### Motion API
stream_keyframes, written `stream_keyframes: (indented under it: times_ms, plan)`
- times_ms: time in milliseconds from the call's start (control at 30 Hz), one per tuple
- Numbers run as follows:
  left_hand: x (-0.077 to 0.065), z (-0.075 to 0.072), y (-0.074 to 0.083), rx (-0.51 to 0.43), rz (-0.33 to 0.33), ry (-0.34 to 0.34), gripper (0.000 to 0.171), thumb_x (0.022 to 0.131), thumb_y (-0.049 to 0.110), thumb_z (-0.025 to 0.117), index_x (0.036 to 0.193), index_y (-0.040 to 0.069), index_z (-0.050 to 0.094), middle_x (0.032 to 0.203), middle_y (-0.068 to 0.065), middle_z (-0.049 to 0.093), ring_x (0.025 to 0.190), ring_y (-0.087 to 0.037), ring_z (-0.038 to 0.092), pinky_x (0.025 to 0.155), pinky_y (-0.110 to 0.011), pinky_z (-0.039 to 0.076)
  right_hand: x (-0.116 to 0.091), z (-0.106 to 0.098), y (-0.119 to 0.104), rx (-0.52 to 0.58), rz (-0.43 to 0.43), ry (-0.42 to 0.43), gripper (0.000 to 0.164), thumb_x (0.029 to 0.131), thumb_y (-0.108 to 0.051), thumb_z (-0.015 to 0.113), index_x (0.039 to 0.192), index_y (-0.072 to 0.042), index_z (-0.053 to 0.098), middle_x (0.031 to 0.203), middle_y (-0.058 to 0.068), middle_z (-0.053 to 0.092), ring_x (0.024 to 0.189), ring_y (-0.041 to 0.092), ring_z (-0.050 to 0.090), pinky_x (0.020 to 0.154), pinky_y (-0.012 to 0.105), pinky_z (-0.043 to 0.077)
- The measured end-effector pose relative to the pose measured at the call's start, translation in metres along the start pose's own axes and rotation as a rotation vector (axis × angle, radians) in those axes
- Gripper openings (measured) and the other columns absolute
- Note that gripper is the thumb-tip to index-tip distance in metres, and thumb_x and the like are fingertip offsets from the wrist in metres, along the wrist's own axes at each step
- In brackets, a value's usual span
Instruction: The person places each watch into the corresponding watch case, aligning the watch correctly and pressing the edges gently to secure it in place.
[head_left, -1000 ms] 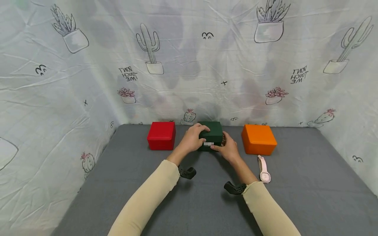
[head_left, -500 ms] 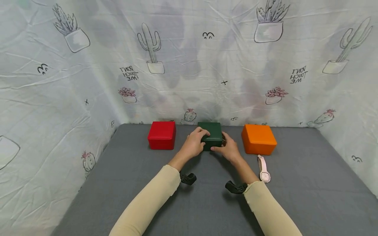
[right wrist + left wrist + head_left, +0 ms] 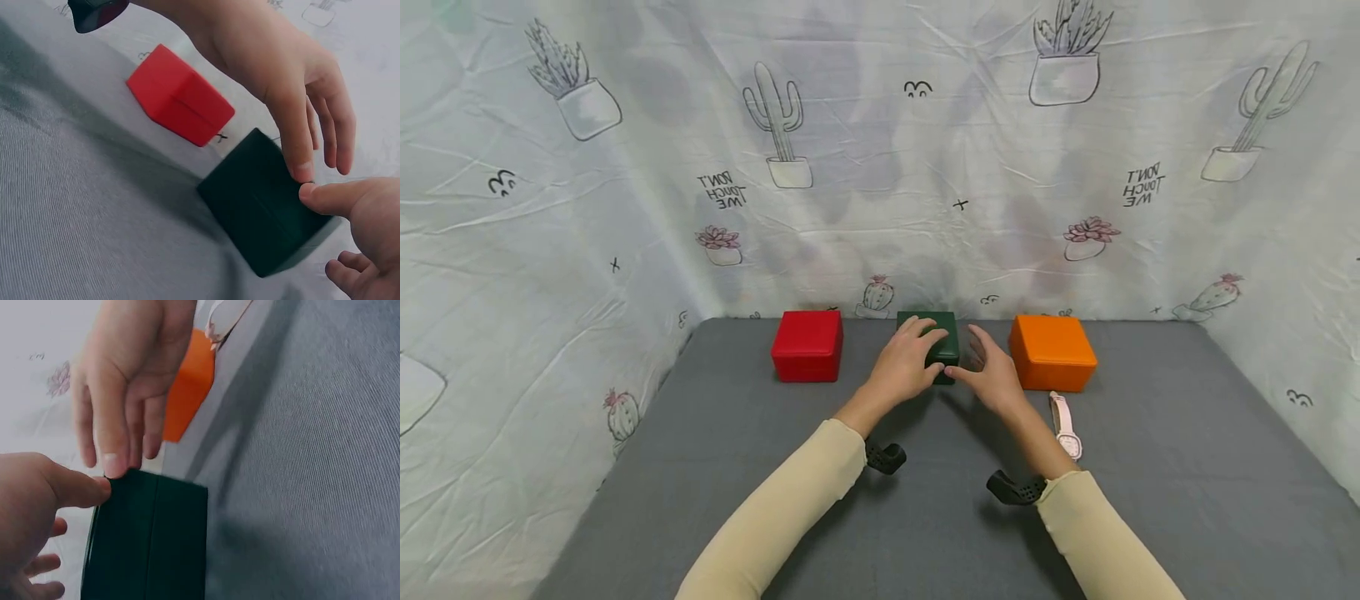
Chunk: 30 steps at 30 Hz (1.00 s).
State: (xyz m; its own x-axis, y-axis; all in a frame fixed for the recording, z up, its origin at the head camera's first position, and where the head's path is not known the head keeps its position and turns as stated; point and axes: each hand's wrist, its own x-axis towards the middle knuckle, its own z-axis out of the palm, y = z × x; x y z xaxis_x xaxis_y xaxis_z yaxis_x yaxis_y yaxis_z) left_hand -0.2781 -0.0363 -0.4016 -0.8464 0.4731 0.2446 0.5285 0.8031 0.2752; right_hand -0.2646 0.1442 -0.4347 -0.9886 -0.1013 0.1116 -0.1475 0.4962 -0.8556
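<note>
A dark green box (image 3: 949, 350) stands closed at the back middle of the table. My left hand (image 3: 904, 364) hovers over its left and front part with fingers spread. Just right of the box is my right hand (image 3: 997, 382), thumb reaching to the front face and the other fingers apart from the side. In the left wrist view both thumbs meet at the upper edge of the green box (image 3: 150, 544). Neither hand grips anything. On the table behind my right forearm lies a pink watch (image 3: 1065, 429) with a square face.
A red box (image 3: 808, 346) stands left of the green one, an orange box (image 3: 1052, 352) to its right. All rest on a grey cloth-covered table (image 3: 647, 483). A white curtain (image 3: 850, 208) with cactus drawings hangs behind its back edge.
The green box's lid has come down, hiding the pale interior seen at its front. Both hands have loosened; the left has shifted right, and the right hand's fingers have drawn away from the side.
</note>
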Motion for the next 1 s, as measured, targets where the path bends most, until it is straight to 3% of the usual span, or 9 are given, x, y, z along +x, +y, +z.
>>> stream_keyframes:
  times_ms: [333,567,667,733,800,900,1000]
  plan:
    - [0.016,0.005,0.029,0.04,0.098,-0.028,0.054,0.092,0.031,0.066,0.142,0.023,0.048,0.152,-0.002,0.039,0.144,-0.02,0.032,0.108,-0.038,0.044,-0.024,-0.043,0.0,-0.059,-0.066,0.072,0.085,0.086,-0.024,0.073,0.154,-0.013,0.023,0.157,0.02,0.029,0.14,0.04,0.036,0.108,0.052,0.04]
    - [0.033,0.015,0.046,0.096,0.141,-0.044,0.053,0.092,0.032,0.065,0.142,0.024,0.048,0.152,0.001,0.04,0.143,-0.017,0.034,0.112,-0.034,0.039,-0.027,-0.074,0.015,-0.116,-0.156,0.182,0.079,0.084,-0.015,0.075,0.15,-0.007,0.033,0.151,0.022,0.038,0.134,0.042,0.043,0.102,0.049,0.045]
    - [0.044,0.022,0.051,0.118,0.15,-0.05,0.052,0.093,0.032,0.064,0.142,0.024,0.048,0.152,0.001,0.04,0.142,-0.016,0.035,0.112,-0.033,0.039,-0.02,-0.089,0.03,-0.107,-0.231,0.237,0.073,0.083,-0.01,0.075,0.146,-0.007,0.04,0.148,0.02,0.043,0.13,0.043,0.048,0.098,0.04,0.047]
    - [0.049,0.025,0.054,0.127,0.153,-0.056,0.052,0.093,0.032,0.064,0.142,0.024,0.048,0.152,0.001,0.041,0.142,-0.016,0.036,0.112,-0.032,0.039,-0.017,-0.098,0.04,-0.094,-0.267,0.275,0.069,0.082,-0.008,0.075,0.143,-0.007,0.045,0.146,0.018,0.046,0.128,0.041,0.05,0.097,0.027,0.048]
    - [0.052,0.029,0.057,0.123,0.155,-0.067,0.052,0.094,0.032,0.063,0.143,0.024,0.048,0.152,0.001,0.04,0.142,-0.016,0.035,0.113,-0.032,0.038,-0.016,-0.106,0.047,-0.093,-0.282,0.307,0.066,0.081,-0.007,0.076,0.141,-0.007,0.048,0.145,0.017,0.047,0.126,0.041,0.051,0.098,0.024,0.047]
    - [0.056,0.032,0.062,0.113,0.142,-0.086,0.052,0.094,0.032,0.063,0.143,0.025,0.047,0.153,0.001,0.039,0.142,-0.015,0.035,0.112,-0.031,0.039,-0.016,-0.115,0.056,-0.133,-0.242,0.326,0.064,0.082,-0.01,0.076,0.14,-0.007,0.049,0.146,0.017,0.047,0.126,0.041,0.052,0.102,0.034,0.046]
    - [0.062,0.036,0.067,0.096,0.129,-0.099,0.052,0.094,0.031,0.063,0.143,0.025,0.046,0.152,0.002,0.039,0.141,-0.015,0.036,0.111,-0.032,0.04,-0.017,-0.124,0.062,-0.188,-0.179,0.309,0.066,0.084,-0.015,0.075,0.142,-0.007,0.046,0.149,0.017,0.044,0.129,0.044,0.047,0.103,0.057,0.039]
